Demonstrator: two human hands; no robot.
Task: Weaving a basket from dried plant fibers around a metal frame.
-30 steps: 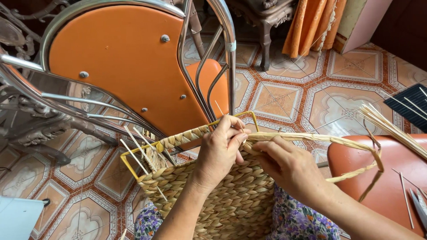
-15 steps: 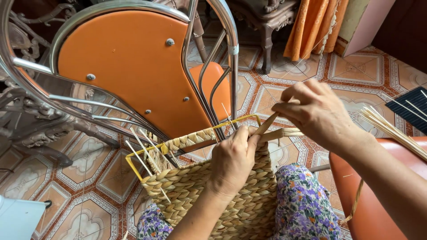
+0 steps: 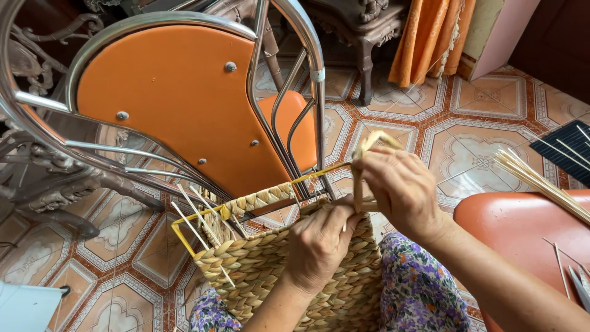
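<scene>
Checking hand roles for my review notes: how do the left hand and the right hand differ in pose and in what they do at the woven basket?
The left hand presses low against the woven basket, fingers curled at its rim. The right hand sits higher, pinching a straw strand that loops above it. Both are bare and work at the same top edge.

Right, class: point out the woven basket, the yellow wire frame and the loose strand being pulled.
woven basket (image 3: 258, 270): head view, on its braided side wall.
yellow wire frame (image 3: 184, 222): head view, on the left corner bar.
loose strand (image 3: 369, 142): head view, on the loop above the right hand (image 3: 402, 187).
</scene>
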